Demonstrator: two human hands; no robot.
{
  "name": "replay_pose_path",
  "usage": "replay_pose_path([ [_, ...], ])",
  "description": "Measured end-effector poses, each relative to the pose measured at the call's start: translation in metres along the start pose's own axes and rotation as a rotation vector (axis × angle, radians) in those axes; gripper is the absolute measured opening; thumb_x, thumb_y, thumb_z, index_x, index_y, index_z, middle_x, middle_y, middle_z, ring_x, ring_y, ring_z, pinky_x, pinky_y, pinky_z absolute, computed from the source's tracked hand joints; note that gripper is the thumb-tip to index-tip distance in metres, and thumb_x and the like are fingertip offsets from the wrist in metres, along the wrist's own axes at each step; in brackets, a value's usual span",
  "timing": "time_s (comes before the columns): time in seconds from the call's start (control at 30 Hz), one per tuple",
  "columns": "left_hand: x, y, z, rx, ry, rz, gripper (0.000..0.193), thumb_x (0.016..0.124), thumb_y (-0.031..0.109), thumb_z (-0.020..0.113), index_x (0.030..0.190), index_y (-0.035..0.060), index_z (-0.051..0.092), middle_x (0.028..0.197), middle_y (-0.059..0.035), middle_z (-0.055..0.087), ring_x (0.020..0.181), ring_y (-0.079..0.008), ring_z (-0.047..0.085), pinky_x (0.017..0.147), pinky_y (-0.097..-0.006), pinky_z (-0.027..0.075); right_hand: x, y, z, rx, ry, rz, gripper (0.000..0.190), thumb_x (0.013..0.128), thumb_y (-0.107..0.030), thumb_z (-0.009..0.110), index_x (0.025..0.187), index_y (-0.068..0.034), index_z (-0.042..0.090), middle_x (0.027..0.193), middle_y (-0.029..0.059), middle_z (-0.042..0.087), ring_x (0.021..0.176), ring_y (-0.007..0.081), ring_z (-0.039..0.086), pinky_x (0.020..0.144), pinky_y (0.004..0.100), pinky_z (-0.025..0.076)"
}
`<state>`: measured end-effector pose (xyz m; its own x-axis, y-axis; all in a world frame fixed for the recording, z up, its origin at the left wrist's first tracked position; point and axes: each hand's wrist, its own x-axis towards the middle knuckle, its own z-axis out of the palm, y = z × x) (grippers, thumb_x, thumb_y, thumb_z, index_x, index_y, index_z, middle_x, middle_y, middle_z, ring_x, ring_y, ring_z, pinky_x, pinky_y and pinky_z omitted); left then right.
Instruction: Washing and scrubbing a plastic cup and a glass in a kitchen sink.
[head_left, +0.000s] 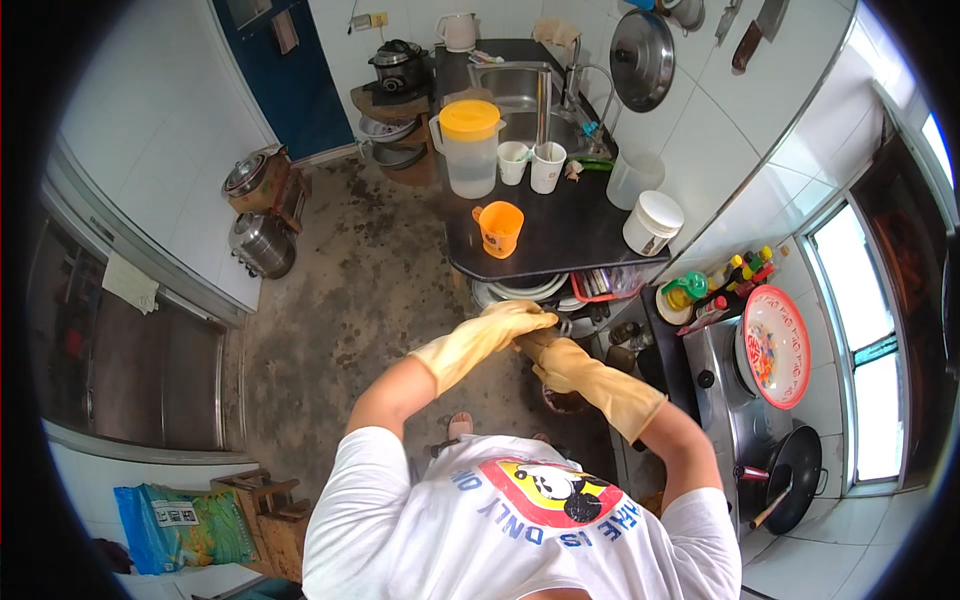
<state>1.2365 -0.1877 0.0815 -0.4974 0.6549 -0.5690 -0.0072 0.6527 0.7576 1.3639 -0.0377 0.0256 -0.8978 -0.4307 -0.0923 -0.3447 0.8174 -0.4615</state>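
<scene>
Both my hands wear cream-yellow rubber gloves and meet in front of my body, beyond the shirt. My right hand is closed around a brownish object, whose kind I cannot make out. Over the top of that object reaches my left hand, its fingers pointing right; whether they grip it is hidden. A small metal part shows by the left fingertips. Just beyond the hands, plates and a red basket sit on a shelf below the black counter.
On the counter stand an orange mug, a yellow-lidded pitcher, paper cups and a white tub. To the right are a gas stove, a red-rimmed enamel basin, a wok and bottles. A reddish-brown container is below my right hand.
</scene>
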Motion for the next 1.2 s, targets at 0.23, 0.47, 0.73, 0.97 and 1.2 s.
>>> replay_pose_path([
  [0.23, -0.044, -0.017, 0.012, -0.412, 0.054, 0.590, 0.059, 0.099, 0.044, 0.065, 0.143, 0.0050, 0.058, 0.139, -0.0146, 0.063, 0.125, -0.0217, 0.061, 0.106, -0.0346, 0.047, -0.034, -0.101, -0.091, 1.335, 0.192, 0.106, 0.062, 0.092, -0.002, 0.066, 0.151, 0.004, 0.047, 0.156, 0.0145, 0.050, 0.148, 0.0232, 0.043, 0.123, 0.0351, 0.031],
  [0.47, -0.028, -0.005, 0.033, -0.612, 0.253, 0.313, 0.035, 0.094, 0.036, 0.065, 0.110, 0.0067, 0.076, 0.099, -0.0041, 0.074, 0.089, -0.0156, 0.067, 0.080, -0.0297, 0.051, -0.026, -0.081, -0.058, 1.370, 0.224, 0.132, 0.077, 0.086, -0.004, 0.072, 0.156, -0.002, 0.041, 0.163, 0.0154, 0.040, 0.153, 0.0307, 0.035, 0.126, 0.0413, 0.028],
  [0.73, -0.037, 0.014, 0.024, -0.357, 0.007, -0.254, 0.041, 0.098, 0.039, 0.057, 0.110, 0.0042, 0.075, 0.098, -0.0140, 0.074, 0.086, -0.0214, 0.066, 0.074, -0.0364, 0.050, -0.032, -0.041, -0.007, -0.424, -0.107, -0.001, 0.079, 0.090, -0.031, 0.071, 0.157, -0.003, 0.040, 0.167, 0.0144, 0.033, 0.156, 0.0342, 0.025, 0.126, 0.0409, 0.028],
  [0.97, -0.002, -0.006, 0.018, -0.143, 0.091, -0.123, 0.047, 0.095, 0.039, 0.060, 0.117, -0.0009, 0.072, 0.102, -0.0174, 0.074, 0.073, -0.0300, 0.070, 0.069, -0.0394, 0.054, -0.028, -0.048, 0.003, -0.454, 0.066, 0.074, 0.092, 0.082, -0.042, 0.078, 0.156, -0.002, 0.040, 0.163, 0.0190, 0.035, 0.152, 0.0365, 0.031, 0.123, 0.0399, 0.034],
  [1.2, -0.027, 0.037, 0.016, -0.225, 0.283, -0.123, 0.034, 0.092, 0.038, 0.071, 0.107, 0.0096, 0.079, 0.088, -0.0091, 0.073, 0.076, -0.0195, 0.067, 0.069, -0.0345, 0.052, -0.025, -0.060, -0.023, 0.001, 0.172, 0.146, 0.106, 0.075, -0.040, 0.083, 0.157, 0.004, 0.034, 0.161, 0.0311, 0.032, 0.151, 0.0450, 0.030, 0.124, 0.0454, 0.031],
])
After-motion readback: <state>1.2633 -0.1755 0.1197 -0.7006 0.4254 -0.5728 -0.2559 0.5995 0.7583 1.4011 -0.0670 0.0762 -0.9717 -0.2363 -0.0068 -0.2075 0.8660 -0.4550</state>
